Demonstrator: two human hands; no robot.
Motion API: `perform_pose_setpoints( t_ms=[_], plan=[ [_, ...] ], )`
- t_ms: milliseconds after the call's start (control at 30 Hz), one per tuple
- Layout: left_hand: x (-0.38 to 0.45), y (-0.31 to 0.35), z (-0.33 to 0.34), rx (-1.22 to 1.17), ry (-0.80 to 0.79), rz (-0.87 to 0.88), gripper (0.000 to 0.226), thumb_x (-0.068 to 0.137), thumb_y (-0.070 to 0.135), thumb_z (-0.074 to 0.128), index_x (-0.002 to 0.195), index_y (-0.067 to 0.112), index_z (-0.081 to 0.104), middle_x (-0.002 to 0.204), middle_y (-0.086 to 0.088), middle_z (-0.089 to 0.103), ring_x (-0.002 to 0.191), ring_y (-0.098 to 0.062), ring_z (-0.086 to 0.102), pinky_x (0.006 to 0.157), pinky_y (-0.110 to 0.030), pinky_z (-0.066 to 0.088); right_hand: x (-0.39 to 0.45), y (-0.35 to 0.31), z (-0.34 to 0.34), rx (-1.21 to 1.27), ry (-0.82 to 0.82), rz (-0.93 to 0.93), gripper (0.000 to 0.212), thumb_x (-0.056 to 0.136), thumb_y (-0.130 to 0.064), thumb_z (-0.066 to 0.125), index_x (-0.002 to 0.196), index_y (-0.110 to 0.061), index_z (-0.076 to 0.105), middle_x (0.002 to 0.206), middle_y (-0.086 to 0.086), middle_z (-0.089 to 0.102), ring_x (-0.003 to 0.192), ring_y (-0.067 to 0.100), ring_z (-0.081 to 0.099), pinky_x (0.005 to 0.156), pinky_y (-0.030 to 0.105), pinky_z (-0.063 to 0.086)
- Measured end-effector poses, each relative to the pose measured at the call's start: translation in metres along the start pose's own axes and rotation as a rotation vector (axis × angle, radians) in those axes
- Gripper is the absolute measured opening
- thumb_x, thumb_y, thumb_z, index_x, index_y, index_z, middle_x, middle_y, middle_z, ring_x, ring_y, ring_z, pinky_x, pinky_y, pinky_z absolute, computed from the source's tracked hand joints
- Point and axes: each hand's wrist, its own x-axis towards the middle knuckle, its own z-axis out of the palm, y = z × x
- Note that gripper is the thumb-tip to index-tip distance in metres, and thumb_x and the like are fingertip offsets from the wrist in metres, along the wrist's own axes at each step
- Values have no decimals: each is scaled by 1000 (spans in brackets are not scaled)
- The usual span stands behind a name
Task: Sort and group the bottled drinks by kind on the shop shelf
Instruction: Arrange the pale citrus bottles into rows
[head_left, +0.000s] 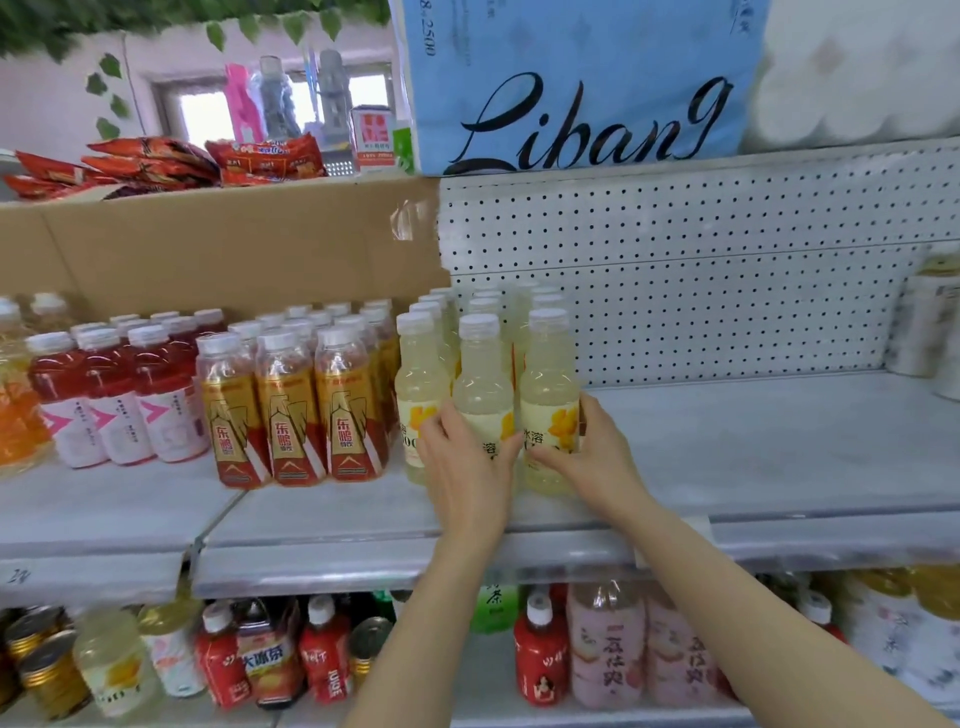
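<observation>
Left hand: the left hand (464, 467) is wrapped around the lower label of the middle front pale lemon drink bottle (484, 384), fingers curled onto its left side.
Right hand: the right hand (592, 451) clasps the right front lemon bottle (549, 395), fingers behind its right side, thumb across the label front.
Lemon group: rows of white-capped pale yellow bottles stand upright on the grey shelf (753, 457), just beside the gold-labelled bottles (291, 410).
Further left: red drink bottles (111, 400) with white-pink labels, grouped together.
Behind: cardboard box (223, 244) and perforated back panel (701, 270).
</observation>
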Motion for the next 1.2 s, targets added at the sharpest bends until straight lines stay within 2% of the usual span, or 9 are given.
perform_pose_setpoints(
  t_ms=[100, 200, 300, 400, 700, 800, 900, 1000, 1200],
  plan=[
    [3, 3, 4, 64, 1, 10, 84, 82, 46, 78, 145, 8, 36, 136, -10, 48, 124, -26, 47, 99, -34, 43, 5, 1, 6, -16, 6, 16, 57, 70, -17, 86, 116, -23, 54, 108, -3, 65, 99, 12, 62, 76, 21, 47],
    [1, 2, 4, 55, 11, 54, 91, 81, 39, 81, 151, 12, 29, 140, -10, 39, 125, -27, 47, 98, -36, 47, 9, 2, 9, -58, 0, 7, 61, 72, -19, 85, 123, -20, 52, 115, 1, 62, 107, 18, 59, 87, 31, 50],
    [5, -10, -13, 73, 79, 45, 121, 67, 49, 88, 157, 17, 14, 153, -10, 28, 138, -26, 30, 113, -40, 34, 11, 6, 5, -67, -21, 28, 61, 73, -16, 84, 125, -18, 51, 116, 1, 61, 106, 18, 59, 86, 28, 47],
    [30, -22, -26, -48, -64, -51, 148, 55, 55, 91, 159, 16, -6, 162, -12, 12, 150, -26, 13, 122, -43, 19, 15, 5, -1, -72, -52, 47, 59, 75, -14, 83, 124, -17, 50, 114, 0, 61, 104, 18, 59, 83, 26, 45],
    [34, -19, 1, -112, -133, -44, 149, 56, 54, 92, 158, 18, -11, 161, -13, 5, 149, -30, 10, 120, -46, 13, 26, 11, -2, -21, -110, 83, 54, 78, -14, 80, 122, -21, 47, 117, -2, 55, 114, 20, 56, 85, 25, 46],
    [48, -31, -7, -222, -203, -112, 159, 47, 57, 94, 158, 23, -14, 165, -6, -1, 153, -23, 4, 124, -48, 15, 29, 17, -8, -48, -63, 122, 101, 71, -30, 87, 151, -19, 26, 151, -2, 31, 142, 19, 30, 114, 39, 34],
    [63, -45, -13, -377, -332, -167, 169, 30, 64, 94, 156, 35, -15, 167, 1, 10, 153, -19, 16, 123, -49, 23, 34, 14, -9, 165, -192, 206, 128, 67, -33, 91, 158, -24, 2, 148, -16, 28, 139, 8, 33, 114, 36, 32],
    [64, -47, -8, -420, -428, -151, 155, 33, 55, 93, 156, 31, 1, 152, 1, 38, 138, -18, 43, 112, -37, 39, 43, 19, 0, 292, -266, 147, 102, 63, -27, 92, 145, -30, 31, 140, -5, 56, 120, 9, 61, 103, 39, 49],
    [79, -53, -16, -561, -455, -192, 153, 40, 66, 92, 159, 34, 1, 148, 8, 45, 125, -12, 54, 111, -43, 43, 57, 26, 0, 398, -302, 119, 89, 63, -22, 90, 139, -24, 44, 126, 0, 68, 116, 21, 65, 99, 45, 52]
  ],
)
